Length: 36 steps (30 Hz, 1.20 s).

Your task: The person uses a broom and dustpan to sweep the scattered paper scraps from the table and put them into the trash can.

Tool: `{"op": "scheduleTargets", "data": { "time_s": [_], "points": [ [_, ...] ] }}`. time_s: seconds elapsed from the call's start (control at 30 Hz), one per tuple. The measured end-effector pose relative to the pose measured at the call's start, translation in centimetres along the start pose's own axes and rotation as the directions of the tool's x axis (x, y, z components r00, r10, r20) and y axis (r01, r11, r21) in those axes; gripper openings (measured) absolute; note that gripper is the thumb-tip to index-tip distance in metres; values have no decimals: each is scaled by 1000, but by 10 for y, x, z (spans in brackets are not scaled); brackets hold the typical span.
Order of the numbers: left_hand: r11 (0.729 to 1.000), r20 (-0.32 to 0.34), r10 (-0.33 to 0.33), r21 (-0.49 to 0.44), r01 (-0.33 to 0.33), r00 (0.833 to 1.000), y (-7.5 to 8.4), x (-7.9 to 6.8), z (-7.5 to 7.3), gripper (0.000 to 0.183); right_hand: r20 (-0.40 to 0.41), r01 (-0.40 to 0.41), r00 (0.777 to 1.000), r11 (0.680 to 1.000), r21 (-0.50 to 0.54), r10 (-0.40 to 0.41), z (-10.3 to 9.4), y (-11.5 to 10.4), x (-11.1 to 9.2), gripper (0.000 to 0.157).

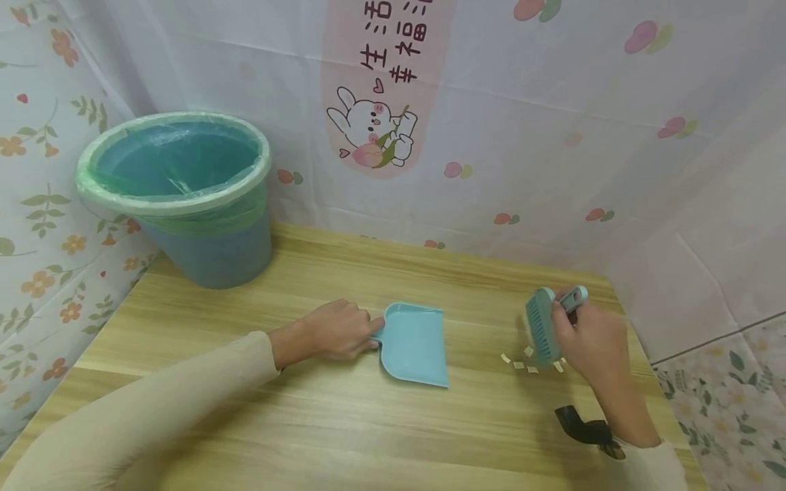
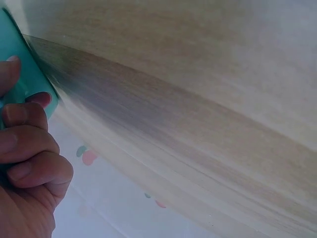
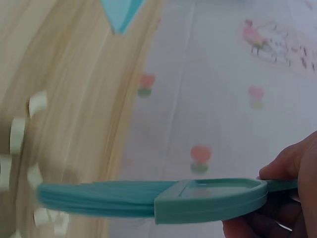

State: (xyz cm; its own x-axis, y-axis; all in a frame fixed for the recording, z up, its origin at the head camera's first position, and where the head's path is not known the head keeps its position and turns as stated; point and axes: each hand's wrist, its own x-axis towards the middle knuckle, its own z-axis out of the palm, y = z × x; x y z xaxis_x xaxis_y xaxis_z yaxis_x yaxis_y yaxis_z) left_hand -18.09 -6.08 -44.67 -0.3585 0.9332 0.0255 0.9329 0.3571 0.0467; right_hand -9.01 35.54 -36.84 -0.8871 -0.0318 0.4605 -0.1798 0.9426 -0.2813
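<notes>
Left hand [image 1: 344,330] is gripping a pan [image 1: 415,345]; at its three o'clock, right hand [image 1: 594,339] is holding a brush [image 1: 543,324] near scraps [image 1: 518,365].

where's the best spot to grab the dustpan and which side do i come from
By its narrow handle, probably coming from the person's left, where the left hand grips it. The handle sticks out that way, while the dustpan opens wide to the right, toward the pale pieces, so that side is better left free.
</notes>
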Motion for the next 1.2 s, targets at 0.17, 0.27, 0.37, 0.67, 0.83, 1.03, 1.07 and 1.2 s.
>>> {"op": "scheduleTargets", "data": {
  "time_s": [0.17,0.27,0.37,0.67,0.83,1.03,1.07,1.2],
  "points": [
    [999,-4,10,38,-10,1000,1,0,-3,26,-40,26,999,998,-57,-28,-8,25,4,23],
    [999,-5,14,43,-13,1000,2,0,-4,26,-35,34,999,995,-95,-38,-6,40,4,22],
    [1000,2,4,24,-4,1000,2,1,-4,26,10,26,1000,991,-128,-25,-2,54,4,18],
    [999,25,-19,-41,20,1000,3,2,-4,24,156,90,985,985,-148,-67,18,64,1,13],
    [999,29,-29,-45,30,999,3,2,-4,24,165,121,981,989,-82,-106,23,45,-2,10],
    [998,22,-33,-44,34,999,2,0,-3,24,156,180,972,984,-8,-177,29,14,-5,3],
    [999,21,-32,-42,33,999,1,0,-2,24,155,191,970,981,5,-190,30,9,-6,3],
    [1000,12,-18,-15,18,1000,1,0,-1,24,143,246,957,968,57,-252,33,-11,-8,3]
  ]
}}
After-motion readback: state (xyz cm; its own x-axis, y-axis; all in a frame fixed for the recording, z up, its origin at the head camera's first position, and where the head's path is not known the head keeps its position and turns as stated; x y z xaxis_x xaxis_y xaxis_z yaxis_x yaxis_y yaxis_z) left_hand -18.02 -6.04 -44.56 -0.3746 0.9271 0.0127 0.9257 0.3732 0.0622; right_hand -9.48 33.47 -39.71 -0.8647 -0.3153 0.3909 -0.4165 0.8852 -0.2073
